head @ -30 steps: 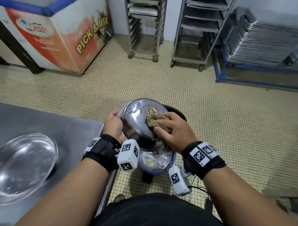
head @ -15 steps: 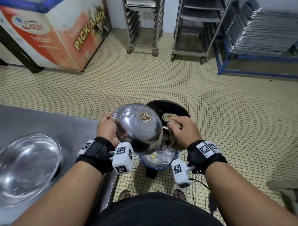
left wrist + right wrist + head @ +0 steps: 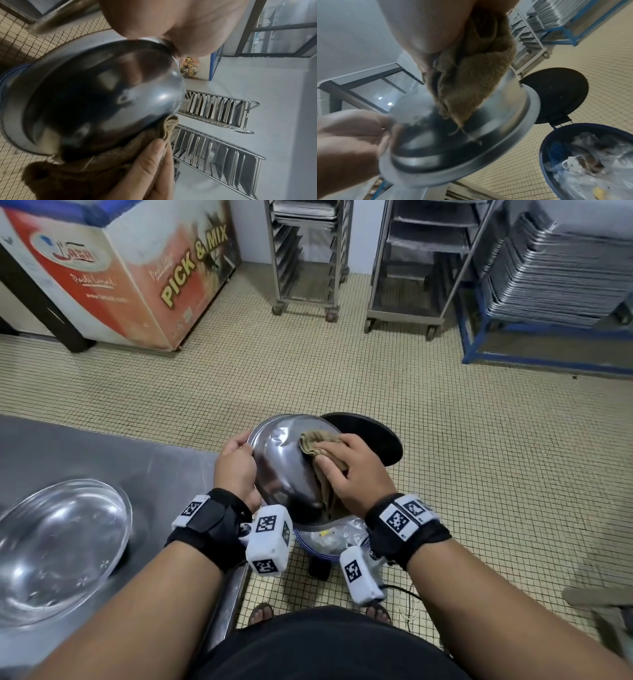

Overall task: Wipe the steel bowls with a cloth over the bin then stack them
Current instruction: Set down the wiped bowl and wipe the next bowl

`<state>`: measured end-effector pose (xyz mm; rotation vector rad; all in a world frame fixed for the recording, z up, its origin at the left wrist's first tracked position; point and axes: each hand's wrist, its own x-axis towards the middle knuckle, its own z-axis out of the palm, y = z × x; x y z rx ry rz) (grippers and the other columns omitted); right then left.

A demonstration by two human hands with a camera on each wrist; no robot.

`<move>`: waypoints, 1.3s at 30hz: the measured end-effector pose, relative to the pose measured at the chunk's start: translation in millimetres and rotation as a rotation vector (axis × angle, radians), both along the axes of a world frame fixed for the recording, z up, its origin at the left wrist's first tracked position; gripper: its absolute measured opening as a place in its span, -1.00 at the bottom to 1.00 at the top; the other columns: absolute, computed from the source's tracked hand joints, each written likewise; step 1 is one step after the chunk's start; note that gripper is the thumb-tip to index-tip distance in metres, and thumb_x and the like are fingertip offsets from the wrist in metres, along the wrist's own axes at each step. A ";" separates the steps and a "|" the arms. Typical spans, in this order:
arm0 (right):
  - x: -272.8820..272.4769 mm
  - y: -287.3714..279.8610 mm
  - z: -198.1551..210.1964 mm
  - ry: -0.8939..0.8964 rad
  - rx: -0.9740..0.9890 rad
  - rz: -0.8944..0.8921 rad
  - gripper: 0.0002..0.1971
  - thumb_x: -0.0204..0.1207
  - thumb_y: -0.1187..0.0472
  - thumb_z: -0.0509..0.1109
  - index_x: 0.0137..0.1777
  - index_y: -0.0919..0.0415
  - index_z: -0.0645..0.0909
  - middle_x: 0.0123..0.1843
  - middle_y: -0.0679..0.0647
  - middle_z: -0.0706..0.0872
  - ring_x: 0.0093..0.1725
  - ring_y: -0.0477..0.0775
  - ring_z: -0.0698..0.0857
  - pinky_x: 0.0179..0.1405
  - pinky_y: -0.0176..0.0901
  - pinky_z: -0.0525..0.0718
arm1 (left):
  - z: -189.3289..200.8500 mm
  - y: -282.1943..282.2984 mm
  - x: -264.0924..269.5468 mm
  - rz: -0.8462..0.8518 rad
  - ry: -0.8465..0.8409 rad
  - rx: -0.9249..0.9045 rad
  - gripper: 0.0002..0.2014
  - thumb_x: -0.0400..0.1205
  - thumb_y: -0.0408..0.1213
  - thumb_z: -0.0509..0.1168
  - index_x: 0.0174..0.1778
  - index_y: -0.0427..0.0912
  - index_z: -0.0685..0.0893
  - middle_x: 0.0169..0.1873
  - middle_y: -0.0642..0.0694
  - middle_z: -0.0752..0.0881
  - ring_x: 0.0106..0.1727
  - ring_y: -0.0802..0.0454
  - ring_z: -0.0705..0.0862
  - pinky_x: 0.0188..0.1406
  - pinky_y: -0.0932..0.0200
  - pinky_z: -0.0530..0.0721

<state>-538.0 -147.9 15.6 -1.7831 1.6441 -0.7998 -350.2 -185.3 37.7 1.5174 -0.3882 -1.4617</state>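
Observation:
A steel bowl [image 3: 284, 470] is held bottom-up and tilted over the blue bin [image 3: 310, 541]. My left hand [image 3: 236, 463] grips the bowl's rim at its left side. My right hand [image 3: 349, 474] holds a brown cloth [image 3: 317, 441] and presses it against the bowl's outer side. In the left wrist view the bowl [image 3: 96, 97] fills the frame with the cloth [image 3: 89, 174] below it. The right wrist view shows the cloth [image 3: 471, 81] lying on the bowl [image 3: 471, 146], and the bin [image 3: 590, 162] with a plastic liner and rubbish. A second steel bowl [image 3: 58, 546] stands upright on the steel table [image 3: 137, 460].
The bin's black lid [image 3: 373, 436] stands raised behind the bowl. A freezer chest [image 3: 113, 268] stands at the far left, two tray racks [image 3: 308, 258] at the back, and stacked metal trays [image 3: 561, 275] on a blue frame at the right. Tiled floor lies between.
Half a second ago the cloth was off the bowl at its right; now my right hand presses it on the bowl again. The sticker-like patch on the bowl's bottom no longer shows.

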 end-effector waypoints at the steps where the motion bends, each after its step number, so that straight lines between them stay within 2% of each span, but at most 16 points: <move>1: -3.0 0.7 -2.1 -0.008 0.008 -0.023 -0.64 0.70 -0.03 0.37 0.44 0.03 0.70 0.36 -0.03 0.59 0.29 -0.02 0.60 0.34 -0.13 0.56 | 0.7 1.1 0.4 -0.006 0.005 -0.002 -0.62 0.79 -0.48 0.03 0.34 -0.03 0.63 0.02 -0.15 0.80 -0.09 -0.10 0.75 -0.55 0.04 0.75; 4: -10.9 -0.8 -11.1 0.006 0.065 -0.106 -0.65 0.71 -0.01 0.37 0.42 0.06 0.72 0.30 -0.02 0.61 0.25 -0.04 0.59 0.27 -0.24 0.47 | 0.9 4.7 2.0 -0.005 -0.011 0.015 -0.62 0.79 -0.48 0.04 0.34 -0.04 0.64 0.04 -0.20 0.82 -0.09 -0.15 0.77 -0.50 -0.12 0.81; 5: -14.2 -2.1 -15.0 0.017 0.103 -0.133 -0.65 0.72 0.00 0.36 0.41 0.07 0.72 0.31 0.01 0.62 0.26 -0.02 0.61 0.26 -0.25 0.45 | 0.0 5.5 2.7 -0.001 -0.015 0.026 -0.63 0.79 -0.48 0.05 0.33 -0.05 0.65 0.04 -0.22 0.83 -0.08 -0.18 0.78 -0.36 -0.25 0.85; 7: -23.3 -2.9 -21.9 0.044 0.195 -0.166 -0.66 0.73 0.02 0.34 0.42 0.08 0.72 0.33 0.08 0.68 0.31 0.07 0.65 0.23 -0.29 0.42 | -0.9 7.8 3.5 0.007 -0.018 0.039 -0.64 0.77 -0.50 0.07 0.29 -0.06 0.66 0.10 -0.27 0.83 0.04 -0.27 0.81 -0.01 -0.48 0.78; 8: -28.4 -2.1 -23.9 0.047 0.242 -0.184 -0.67 0.74 0.05 0.34 0.41 0.10 0.73 0.33 0.09 0.73 0.32 0.11 0.67 0.19 -0.30 0.42 | -0.6 9.0 3.8 0.009 -0.022 0.044 -0.64 0.76 -0.51 0.08 0.28 -0.06 0.67 0.12 -0.29 0.83 0.11 -0.30 0.81 0.07 -0.54 0.74; 11: -41.4 1.1 -22.8 -0.039 0.317 -0.277 -0.74 0.74 0.13 0.33 0.26 0.17 0.79 0.19 0.06 0.83 0.21 0.13 0.73 0.06 -0.20 0.53 | -2.8 9.4 6.0 0.011 -0.045 0.044 -0.64 0.73 -0.52 0.11 0.21 -0.04 0.70 0.08 -0.27 0.84 0.11 -0.30 0.81 0.12 -0.53 0.73; 13: -40.8 -0.4 -17.1 -0.049 0.257 -0.303 -0.74 0.74 0.11 0.33 0.26 0.11 0.80 0.11 0.00 0.82 0.09 0.06 0.71 0.01 -0.24 0.50 | -2.9 8.9 5.7 0.011 -0.065 0.048 -0.65 0.72 -0.51 0.12 0.19 -0.04 0.70 0.06 -0.26 0.84 0.01 -0.26 0.81 0.11 -0.49 0.75; 16: -26.0 -6.3 -3.5 -0.034 0.113 -0.205 -0.71 0.72 0.01 0.34 0.33 0.02 0.77 0.22 0.03 0.75 0.18 0.03 0.69 0.16 -0.20 0.51 | -3.3 6.7 2.1 0.003 -0.092 0.035 -0.67 0.72 -0.49 0.15 0.14 0.00 0.70 0.05 -0.27 0.84 0.01 -0.26 0.83 0.07 -0.42 0.79; 19: -4.9 -6.8 17.8 -0.070 0.030 -0.052 -0.68 0.71 -0.02 0.36 0.40 -0.02 0.72 0.29 -0.06 0.62 0.23 -0.10 0.58 0.21 -0.25 0.47 | -2.9 4.9 -3.3 -0.041 -0.091 0.008 -0.72 0.76 -0.46 0.17 0.17 0.00 0.68 0.00 -0.23 0.85 -0.11 -0.16 0.82 -0.14 -0.10 0.83; 22: 11.8 -5.0 24.3 -0.003 -0.075 0.100 -0.67 0.70 0.00 0.40 0.41 -0.02 0.71 0.39 -0.02 0.59 0.32 -0.06 0.57 0.34 -0.21 0.52 | -0.1 4.6 -9.6 -0.079 -0.086 -0.043 -0.76 0.79 -0.42 0.16 0.18 -0.04 0.68 0.00 -0.26 0.84 -0.11 -0.13 0.80 -0.18 0.00 0.81; 25: 16.0 -5.4 13.9 0.036 -0.156 0.114 -0.68 0.69 0.02 0.42 0.40 0.00 0.73 0.43 0.05 0.58 0.38 0.02 0.58 0.39 -0.18 0.52 | 1.2 4.6 -10.7 -0.072 -0.136 -0.080 -0.75 0.82 -0.38 0.11 0.21 -0.08 0.69 -0.02 -0.22 0.85 -0.11 -0.10 0.81 -0.20 0.03 0.83; 27: 11.7 -7.7 9.6 0.004 -0.127 0.033 -0.66 0.71 -0.01 0.38 0.43 -0.01 0.70 0.42 0.01 0.56 0.32 -0.01 0.57 0.32 -0.19 0.53 | 0.2 4.2 -6.7 -0.053 -0.166 -0.082 -0.73 0.83 -0.37 0.10 0.25 -0.07 0.68 -0.05 -0.18 0.84 -0.12 -0.07 0.81 -0.21 0.03 0.84; 30: 0.9 -11.3 0.3 -0.009 -0.026 -0.083 -0.65 0.71 -0.02 0.36 0.44 0.02 0.69 0.37 0.01 0.57 0.25 -0.06 0.57 0.26 -0.25 0.45 | -1.6 4.9 0.4 -0.031 -0.191 -0.075 -0.71 0.82 -0.38 0.10 0.21 -0.03 0.70 -0.17 -0.11 0.83 -0.15 -0.07 0.78 0.00 -0.17 0.83; 32: -4.4 -11.3 -7.4 -0.034 0.030 -0.156 -0.66 0.72 0.00 0.36 0.41 0.04 0.71 0.34 0.05 0.60 0.22 -0.05 0.58 0.28 -0.22 0.48 | -2.9 6.0 2.9 -0.028 -0.197 -0.074 -0.71 0.81 -0.39 0.12 0.16 -0.01 0.72 -0.26 -0.08 0.82 -0.17 -0.09 0.77 0.06 -0.26 0.79; 36: -17.0 -8.5 -26.9 -0.081 0.194 -0.256 -0.70 0.73 0.04 0.34 0.36 0.06 0.75 0.24 0.11 0.76 0.24 0.10 0.70 0.22 -0.25 0.50 | -2.5 8.7 4.3 -0.036 -0.227 -0.095 -0.74 0.80 -0.37 0.15 0.21 -0.08 0.73 -0.30 -0.05 0.83 -0.30 0.00 0.77 -0.15 -0.07 0.81; 39: -26.3 -6.1 -29.8 -0.135 0.307 -0.295 -0.74 0.73 0.08 0.34 0.25 0.09 0.80 0.15 0.04 0.84 0.21 0.10 0.74 0.14 -0.21 0.55 | 0.4 10.5 6.0 -0.086 -0.276 -0.099 -0.77 0.81 -0.31 0.16 0.16 0.00 0.72 -0.28 -0.03 0.82 -0.36 0.07 0.76 -0.26 -0.01 0.80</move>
